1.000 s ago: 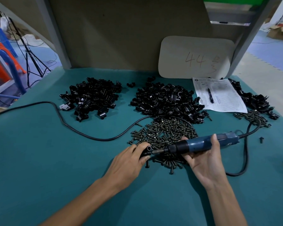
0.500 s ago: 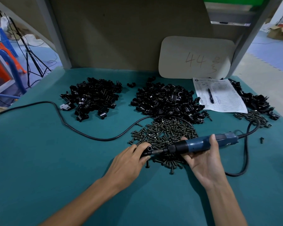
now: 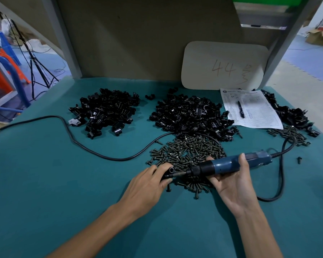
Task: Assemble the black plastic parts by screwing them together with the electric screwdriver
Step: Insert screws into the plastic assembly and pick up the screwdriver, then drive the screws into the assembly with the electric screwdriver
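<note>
1. Nearest the body, the left hand [image 3: 147, 185] pinches a black plastic part [image 3: 169, 173]; the right hand [image 3: 233, 185] grasps the electric screwdriver [image 3: 231, 164], bit touching it.
2. Best drive straight, pressing steadily.
3. Beyond lie loose screws [image 3: 186, 151], then part piles [image 3: 190, 114].

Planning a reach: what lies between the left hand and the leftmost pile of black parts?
Head view: only the black cable crosses the teal mat between left hand and pile.

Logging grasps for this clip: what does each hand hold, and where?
Right hand grips the blue cylindrical electric screwdriver around its mid-body. Left hand holds a small black plastic part at the bit tip; which portion it grips is hidden by fingers.
</note>
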